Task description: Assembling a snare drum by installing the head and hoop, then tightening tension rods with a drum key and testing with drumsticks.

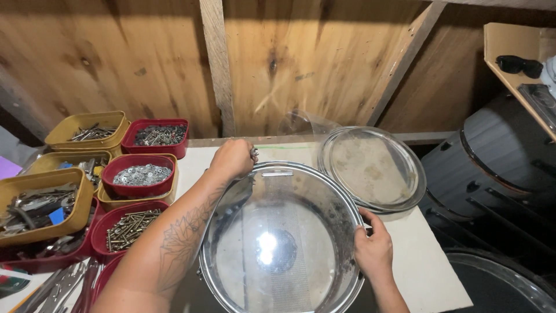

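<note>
At the far left of the frame we see plastic bins packed edge to edge. The yellow rectangular trays [39, 210] hold dull metal tools and brackets. The red tubs hold small hardware: one oval red bowl [141, 174] is full of flat silver washers, and the red tub [124, 229] below it holds long threaded bolts. The red rectangular tub [158, 137] at the upper left carries mixed dark fasteners. There is no open room between these bins.

Just right of the bins, our left hand [233, 158] is curled shut over the far rim of the drum [281, 237], and small metal parts show at its fingertips; we cannot tell exactly what they are. The forearm lies across the drum's left edge.

The drum sits at lower centre of the frame on the pale tabletop [420, 261]. It is round, with a polished chrome hoop and a clear, glossy head that shows a bright reflection.

Our right hand [373, 246] grips the drum's right rim, fingers wrapped over the hoop edge.

At upper right of centre, a second clear drumhead [373, 168] in a metal hoop lies flat, just beside the drum. Bare tabletop remains at the lower right, ending in a straight edge. Beyond it stand dark drum shells [498, 162].
</note>
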